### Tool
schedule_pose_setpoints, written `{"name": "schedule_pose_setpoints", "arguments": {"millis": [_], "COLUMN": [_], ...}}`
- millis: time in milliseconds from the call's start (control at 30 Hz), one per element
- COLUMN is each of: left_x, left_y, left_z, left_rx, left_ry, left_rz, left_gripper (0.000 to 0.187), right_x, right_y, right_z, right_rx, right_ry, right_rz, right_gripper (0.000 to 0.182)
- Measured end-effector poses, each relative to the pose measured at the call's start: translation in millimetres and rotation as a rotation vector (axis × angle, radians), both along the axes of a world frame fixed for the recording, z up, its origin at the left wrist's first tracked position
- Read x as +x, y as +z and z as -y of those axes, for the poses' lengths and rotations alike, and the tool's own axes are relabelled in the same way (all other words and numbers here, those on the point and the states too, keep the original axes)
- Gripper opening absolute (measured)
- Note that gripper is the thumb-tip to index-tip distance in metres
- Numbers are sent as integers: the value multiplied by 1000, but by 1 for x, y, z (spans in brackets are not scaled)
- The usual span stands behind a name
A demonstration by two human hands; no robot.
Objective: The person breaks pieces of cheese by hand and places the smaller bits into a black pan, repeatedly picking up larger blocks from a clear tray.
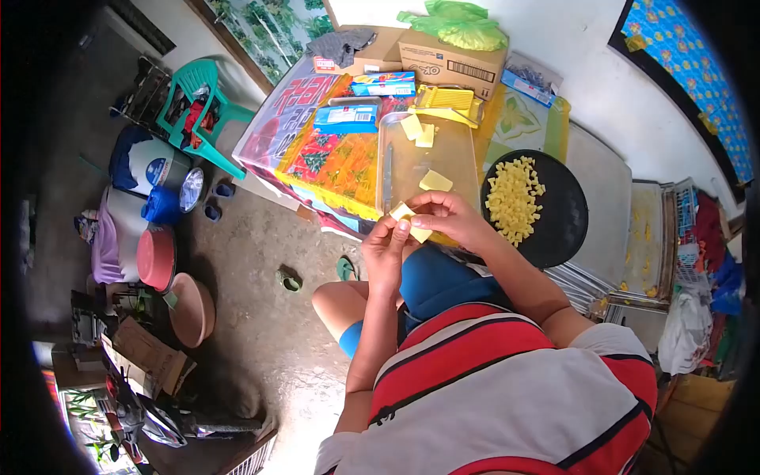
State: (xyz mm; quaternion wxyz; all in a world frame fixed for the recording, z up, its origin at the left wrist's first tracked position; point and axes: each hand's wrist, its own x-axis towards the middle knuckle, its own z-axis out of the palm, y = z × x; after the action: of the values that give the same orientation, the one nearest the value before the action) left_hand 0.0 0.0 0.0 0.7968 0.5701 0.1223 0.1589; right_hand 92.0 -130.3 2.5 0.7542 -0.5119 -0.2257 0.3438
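Note:
Both of my hands meet at the near edge of the table, over my lap. My left hand (385, 246) pinches a piece of pale yellow cheese (401, 211) between thumb and fingers. My right hand (449, 219) grips the same cheese from the other side, and its fingers partly cover it. Just beyond them lies a clear cutting board (457, 158) with a cheese slab (435, 180) near my right hand. Two more slabs (425, 135) rest at its far end. Along the board's left side lies a knife (387, 178). To the right, a round black tray (564, 207) bears many small cheese cubes (513, 198).
Behind the board are a yellow ridged tray (451, 99), blue boxes (347, 119) and cardboard boxes (451, 63) topped by a green plastic bag (459, 25). A green chair (207, 127), basins (191, 309) and slippers (290, 279) stand to the left on the floor.

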Motion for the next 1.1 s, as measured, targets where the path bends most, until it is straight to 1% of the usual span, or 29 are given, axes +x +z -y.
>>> {"name": "schedule_pose_setpoints", "arguments": {"millis": [167, 367, 467, 567, 667, 767, 867, 967, 1100], "left_x": [-1, -3, -4, -7, -5, -6, -7, -9, -8], "left_y": [-3, -1, 3, 11, 19, 2, 5, 13, 12], "left_z": [-6, -9, -8, -8, -7, -18, -19, -15, -14], "left_rx": [51, 31, -6, -137, -146, 45, 64, 44, 39], "left_ry": [-15, -50, -67, -60, 26, -60, -95, -112, -118], "left_rz": [26, -14, -39, -34, -23, 45, 65, 71, 89], "left_gripper": [21, 20, 21, 23, 22, 19, 18, 18, 18], "right_x": [-7, -11, -10, -11, -11, -14, -14, -12, -12], "right_y": [7, 8, 9, 12, 14, 15, 14, 2, 3], "right_z": [-1, 0, 1, 1, 1, 1, 2, 0, 2], "right_rx": [-28, -18, -7, 27, 40, 79, 11, 44, -21], "right_ry": [-41, -67, -41, -8, -6, 33, 49, 22, 0], "right_rz": [-18, -73, -42, -18, 82, 103, 144, 164, 209], "right_gripper": [34, 37, 39, 43, 45, 44, 41, 37, 32]}}
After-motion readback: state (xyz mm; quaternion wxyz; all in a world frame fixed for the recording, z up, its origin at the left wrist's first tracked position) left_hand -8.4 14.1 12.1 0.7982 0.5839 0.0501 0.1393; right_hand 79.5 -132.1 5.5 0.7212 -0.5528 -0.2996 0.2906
